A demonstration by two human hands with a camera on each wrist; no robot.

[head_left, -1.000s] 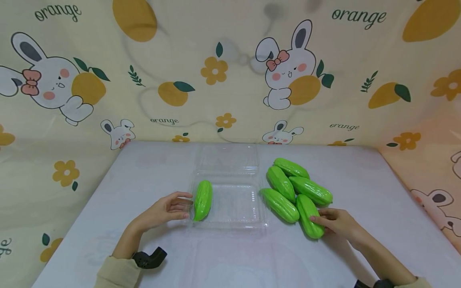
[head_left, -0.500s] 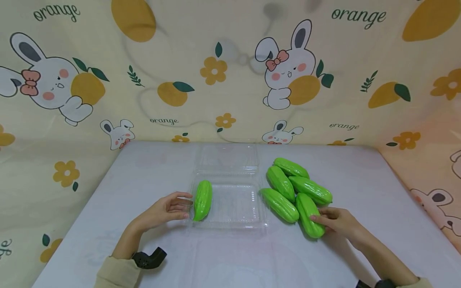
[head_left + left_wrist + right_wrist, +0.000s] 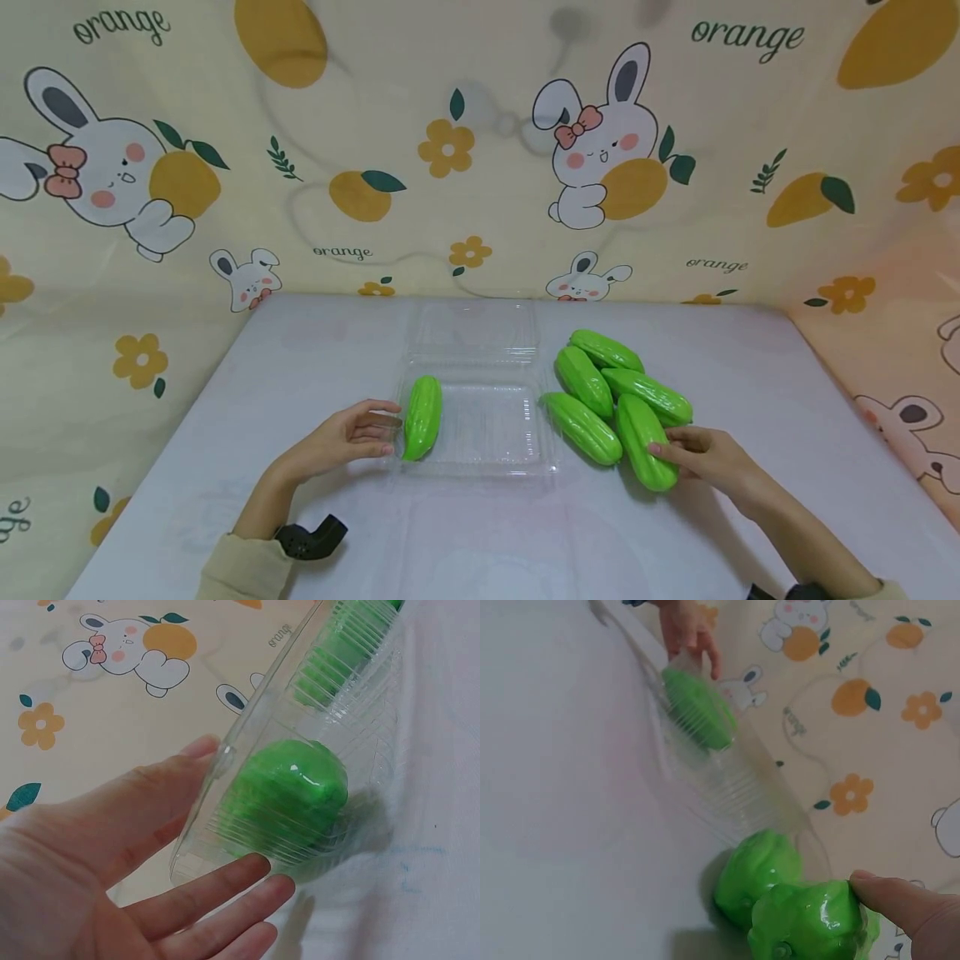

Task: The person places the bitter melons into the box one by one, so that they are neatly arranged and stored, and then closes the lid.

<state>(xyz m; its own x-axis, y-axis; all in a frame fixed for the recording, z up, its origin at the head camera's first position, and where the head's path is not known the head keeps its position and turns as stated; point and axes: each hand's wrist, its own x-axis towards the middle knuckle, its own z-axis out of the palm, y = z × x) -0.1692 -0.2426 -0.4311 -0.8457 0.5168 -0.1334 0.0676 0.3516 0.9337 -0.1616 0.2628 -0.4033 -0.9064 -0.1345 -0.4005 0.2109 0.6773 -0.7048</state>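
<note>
My right hand [image 3: 708,458] pinches a glossy green ridged gourd [image 3: 643,446], thumb on its near side. In the right wrist view this gourd [image 3: 810,922] overlaps another gourd [image 3: 759,874]. A hinged clear plastic box [image 3: 480,425] lies with its lid [image 3: 474,329] folded back, and one gourd [image 3: 423,417] lies along its left side. By that left wall is my left hand [image 3: 360,432], its fingers loosely extended. In the left wrist view the thumb of my left hand [image 3: 150,855] reaches the box rim [image 3: 225,754], with the other fingers spread just outside the wall.
Several more gourds lie in a group to the right of the box, including one gourd [image 3: 583,427] beside its right rim and another gourd [image 3: 606,350] at the back. A patterned rabbit-and-orange backdrop [image 3: 480,208] rises behind the white table [image 3: 337,333].
The gourd in my right hand has come up slightly and away from me, now overlapping the gourd behind it more. My left hand and the box have stayed put.
</note>
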